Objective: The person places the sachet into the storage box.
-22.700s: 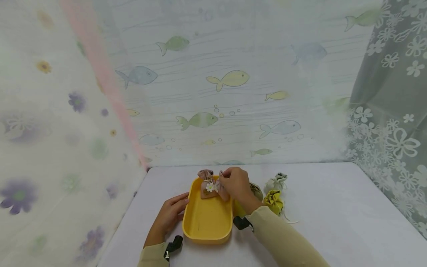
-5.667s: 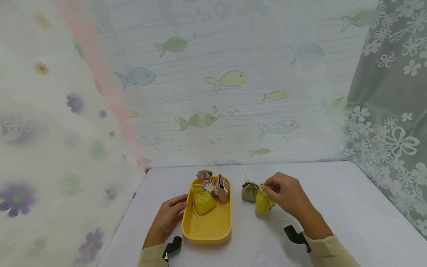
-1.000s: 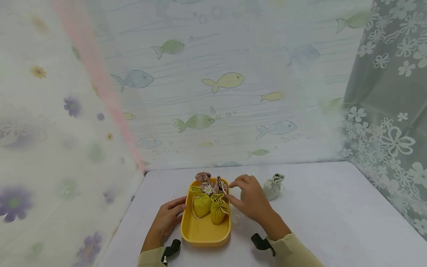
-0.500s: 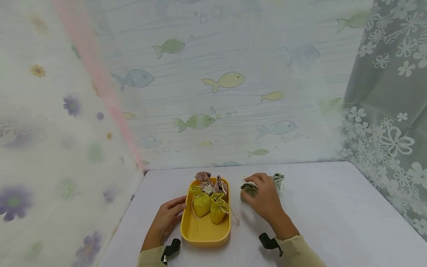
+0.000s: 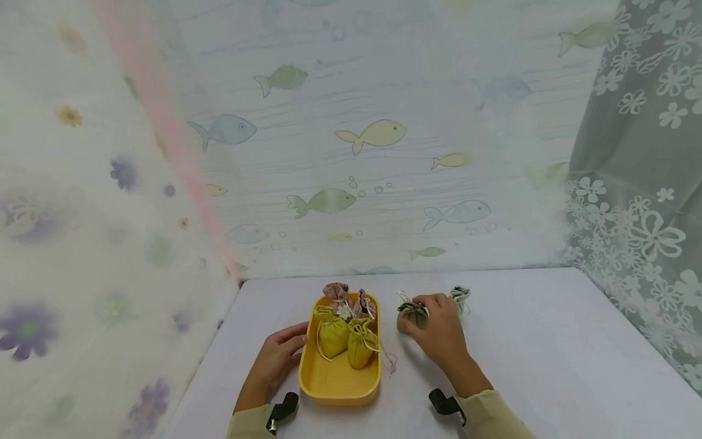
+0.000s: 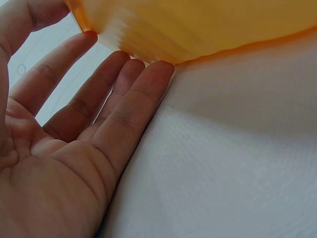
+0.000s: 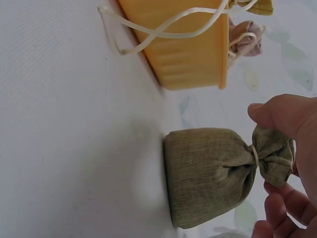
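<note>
The yellow tray (image 5: 339, 390) holds two yellow pouches (image 5: 333, 336) in its middle and two pinkish pouches (image 5: 364, 305) at its far end, one with a white flower. My left hand (image 5: 276, 363) touches the tray's left side; in the left wrist view the fingertips of my left hand (image 6: 74, 109) meet the tray wall (image 6: 198, 29) with fingers nearly straight. My right hand (image 5: 444, 332) is at the dark olive pouch (image 5: 408, 312). In the right wrist view, thumb and fingers of my right hand (image 7: 292, 163) pinch the gathered neck of the olive pouch (image 7: 208, 168), which stands on the table.
A pale grey-green pouch (image 5: 459, 294) stands behind my right hand, partly hidden. A cream cord (image 5: 390, 358) from a yellow pouch hangs over the tray's right edge. The white tabletop (image 5: 537, 347) runs back to a fish-patterned curtain (image 5: 351, 152).
My right hand has moved right from the tray's edge to the olive pouch and pinches its top. The left hand stays at the tray.
</note>
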The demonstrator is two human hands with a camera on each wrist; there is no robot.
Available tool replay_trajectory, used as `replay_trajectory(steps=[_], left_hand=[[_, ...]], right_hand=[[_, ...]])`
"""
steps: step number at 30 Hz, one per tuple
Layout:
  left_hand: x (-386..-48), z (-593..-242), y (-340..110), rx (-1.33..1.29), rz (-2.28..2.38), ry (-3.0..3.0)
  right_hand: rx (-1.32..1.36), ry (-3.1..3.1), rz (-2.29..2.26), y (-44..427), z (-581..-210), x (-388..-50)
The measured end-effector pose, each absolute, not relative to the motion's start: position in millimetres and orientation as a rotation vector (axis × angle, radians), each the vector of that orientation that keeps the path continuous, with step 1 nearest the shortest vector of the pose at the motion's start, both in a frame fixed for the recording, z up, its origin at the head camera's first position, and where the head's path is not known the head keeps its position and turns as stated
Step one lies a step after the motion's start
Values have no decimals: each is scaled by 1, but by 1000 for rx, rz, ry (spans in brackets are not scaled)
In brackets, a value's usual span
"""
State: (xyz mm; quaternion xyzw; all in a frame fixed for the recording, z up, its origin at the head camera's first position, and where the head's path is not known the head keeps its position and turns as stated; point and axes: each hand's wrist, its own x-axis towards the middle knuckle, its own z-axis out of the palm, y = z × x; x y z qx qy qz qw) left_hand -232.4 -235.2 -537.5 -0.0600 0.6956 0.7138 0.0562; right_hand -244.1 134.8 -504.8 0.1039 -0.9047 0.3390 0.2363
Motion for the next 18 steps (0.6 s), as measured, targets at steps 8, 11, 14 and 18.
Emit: replay_trajectory(steps=[8, 11, 14, 18], left_hand=[[-233, -539, -236, -171, 2175, 2111], [-232, -539, -236, -176, 2177, 2109], [-232, -539, -236, -184, 2165, 2118], [-232, -540, -236, -174, 2145, 2144]], right_hand=[[223, -2516, 991, 132, -509, -244], [160, -2549, 976, 131, -510, -244], [91, -2584, 945, 131, -510, -243], [63, -2576, 930, 132, -510, -242]])
